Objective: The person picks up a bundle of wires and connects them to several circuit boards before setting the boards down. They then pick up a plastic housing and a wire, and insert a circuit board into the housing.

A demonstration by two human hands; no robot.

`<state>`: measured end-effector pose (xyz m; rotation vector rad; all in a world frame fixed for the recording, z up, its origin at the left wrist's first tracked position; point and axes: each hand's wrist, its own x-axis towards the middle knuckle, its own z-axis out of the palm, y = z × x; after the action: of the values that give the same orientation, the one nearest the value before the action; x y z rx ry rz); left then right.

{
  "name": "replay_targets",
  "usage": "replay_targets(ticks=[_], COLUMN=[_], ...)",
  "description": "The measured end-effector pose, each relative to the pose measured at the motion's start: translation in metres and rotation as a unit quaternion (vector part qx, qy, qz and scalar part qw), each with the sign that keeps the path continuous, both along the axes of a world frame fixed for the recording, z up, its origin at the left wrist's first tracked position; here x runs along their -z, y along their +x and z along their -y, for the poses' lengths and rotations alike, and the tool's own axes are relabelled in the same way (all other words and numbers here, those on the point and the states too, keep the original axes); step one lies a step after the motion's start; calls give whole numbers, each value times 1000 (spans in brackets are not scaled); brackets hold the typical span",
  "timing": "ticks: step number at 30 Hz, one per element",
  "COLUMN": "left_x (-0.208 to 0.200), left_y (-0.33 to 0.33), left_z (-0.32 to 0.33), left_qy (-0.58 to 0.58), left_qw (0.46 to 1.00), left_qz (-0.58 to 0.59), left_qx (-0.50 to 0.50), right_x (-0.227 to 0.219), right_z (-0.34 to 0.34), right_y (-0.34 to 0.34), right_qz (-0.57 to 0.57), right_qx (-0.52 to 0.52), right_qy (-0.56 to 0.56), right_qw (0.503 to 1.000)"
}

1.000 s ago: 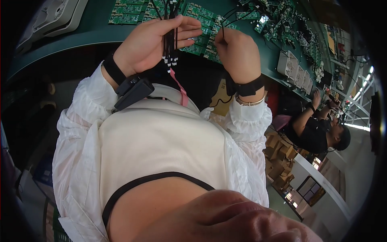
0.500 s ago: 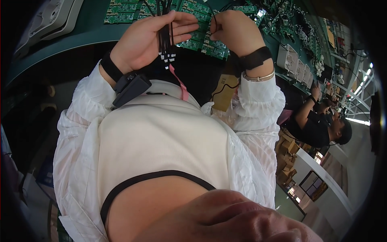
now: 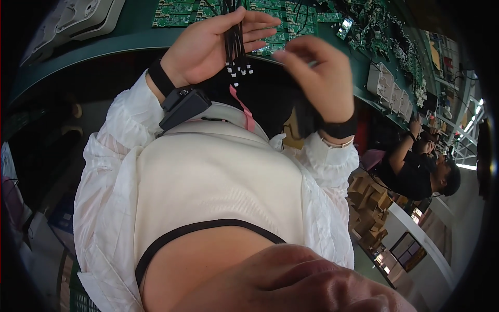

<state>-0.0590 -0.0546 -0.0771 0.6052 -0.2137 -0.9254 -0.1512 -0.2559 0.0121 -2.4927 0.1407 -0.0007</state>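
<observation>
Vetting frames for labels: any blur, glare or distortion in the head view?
Head view: right hand blurred, left hand sharper; head view: glare at the ceiling light; head view: table edge bowed, corners dark.

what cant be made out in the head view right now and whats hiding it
All in the head view:
Black cables: upper ends cut off by the top edge.
Right hand: motion blur smears its fingertips, so whether it holds anything is unclear.
White connectors: too small for detail.
Green circuit boards: partly hidden behind the left hand; some cut off by the top edge.
</observation>
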Motion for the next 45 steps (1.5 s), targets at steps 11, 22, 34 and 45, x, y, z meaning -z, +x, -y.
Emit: replay_targets(ticks=[11,22,34,45], left_x=[-14,-20,-16,-5], left_y=[-15,-27,-27,-39], left_z=[5,2,0,-2], left_qy=[82,228,317,381], left_qw=[992,856,684,517], left_qz=[97,463,655,766], left_qx=[-11,-9,-60,-10], right_x=[24,39,52,63], right_z=[-12,11,55,65], right_y=[-17,-37,-14,5], right_qz=[-89,97,167,173], right_qx=[-69,-42,37,-100], right_qy=[221,-239,23,-34], right_qw=[969,965,985,979])
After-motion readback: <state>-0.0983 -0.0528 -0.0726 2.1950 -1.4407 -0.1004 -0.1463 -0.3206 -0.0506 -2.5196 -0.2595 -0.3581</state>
